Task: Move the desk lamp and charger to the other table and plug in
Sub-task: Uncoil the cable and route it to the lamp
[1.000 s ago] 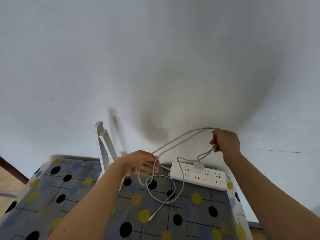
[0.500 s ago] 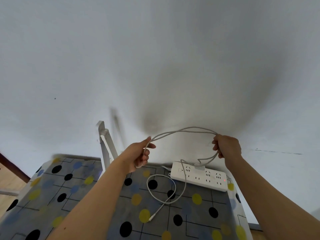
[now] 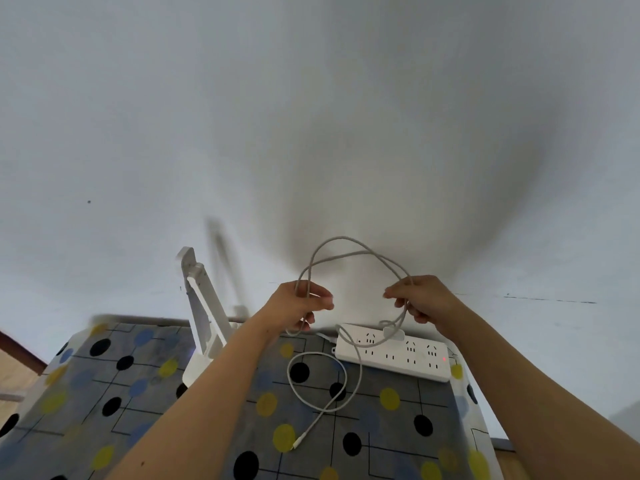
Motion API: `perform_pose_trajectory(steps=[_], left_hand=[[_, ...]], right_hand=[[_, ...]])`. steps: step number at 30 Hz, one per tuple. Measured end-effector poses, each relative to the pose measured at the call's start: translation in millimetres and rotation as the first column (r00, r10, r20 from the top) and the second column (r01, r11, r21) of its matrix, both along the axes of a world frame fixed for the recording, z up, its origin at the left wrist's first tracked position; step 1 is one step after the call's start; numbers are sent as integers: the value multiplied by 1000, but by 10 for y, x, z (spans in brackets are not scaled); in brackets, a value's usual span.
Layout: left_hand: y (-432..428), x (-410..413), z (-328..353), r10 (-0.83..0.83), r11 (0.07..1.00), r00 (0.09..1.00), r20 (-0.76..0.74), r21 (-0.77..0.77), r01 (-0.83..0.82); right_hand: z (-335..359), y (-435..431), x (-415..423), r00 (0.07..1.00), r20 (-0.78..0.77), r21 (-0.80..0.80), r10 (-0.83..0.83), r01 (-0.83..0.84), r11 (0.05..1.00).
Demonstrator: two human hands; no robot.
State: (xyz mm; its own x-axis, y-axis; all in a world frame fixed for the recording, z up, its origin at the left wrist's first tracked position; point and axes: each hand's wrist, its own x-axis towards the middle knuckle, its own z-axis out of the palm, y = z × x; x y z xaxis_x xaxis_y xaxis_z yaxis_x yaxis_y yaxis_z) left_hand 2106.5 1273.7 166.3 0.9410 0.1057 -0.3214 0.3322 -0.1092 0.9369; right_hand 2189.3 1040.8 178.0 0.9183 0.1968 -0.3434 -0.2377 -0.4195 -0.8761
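My left hand (image 3: pixel 300 304) and my right hand (image 3: pixel 420 301) both grip a grey cable (image 3: pixel 349 252), which arches in loops between them above the table. A white charger plug (image 3: pixel 393 333) sits in a white power strip (image 3: pixel 393 356) lying at the back of the table. A thinner white cable (image 3: pixel 323 382) lies coiled on the tablecloth, its connector end (image 3: pixel 298 444) pointing toward me. The white desk lamp (image 3: pixel 204 313) stands folded to the left of my left arm, its base (image 3: pixel 195 370) partly hidden by that arm.
The table carries a grey cloth with black, yellow and blue dots (image 3: pixel 104 393). A white wall (image 3: pixel 311 116) rises directly behind it. Wooden floor (image 3: pixel 14 372) shows at the far left, beyond the table's left edge.
My left hand rose from near the tabletop and took hold of the grey cable. Both hands came closer together, and the cable now arches higher in rounder loops.
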Motion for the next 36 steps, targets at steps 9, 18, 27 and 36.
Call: perform_pose_trajectory(steps=[9,18,27,36], left_hand=[[-54,58,-153,-208,971,978,12,122,205],[-577,285,-298,-302,921,953,14,263,288],[-563,525,-524,-395,822,918,-40,430,373],[-258,574,-533,-363,931,926,-104,13,366]], right_hand=[[290,146,79,998,49,258,-40,26,966],[283,221,-16,997,-35,266,71,-59,962],[179,-1,75,998,30,166,-46,41,985],[-276,-593,281,886,-231,169,-403,444,880]])
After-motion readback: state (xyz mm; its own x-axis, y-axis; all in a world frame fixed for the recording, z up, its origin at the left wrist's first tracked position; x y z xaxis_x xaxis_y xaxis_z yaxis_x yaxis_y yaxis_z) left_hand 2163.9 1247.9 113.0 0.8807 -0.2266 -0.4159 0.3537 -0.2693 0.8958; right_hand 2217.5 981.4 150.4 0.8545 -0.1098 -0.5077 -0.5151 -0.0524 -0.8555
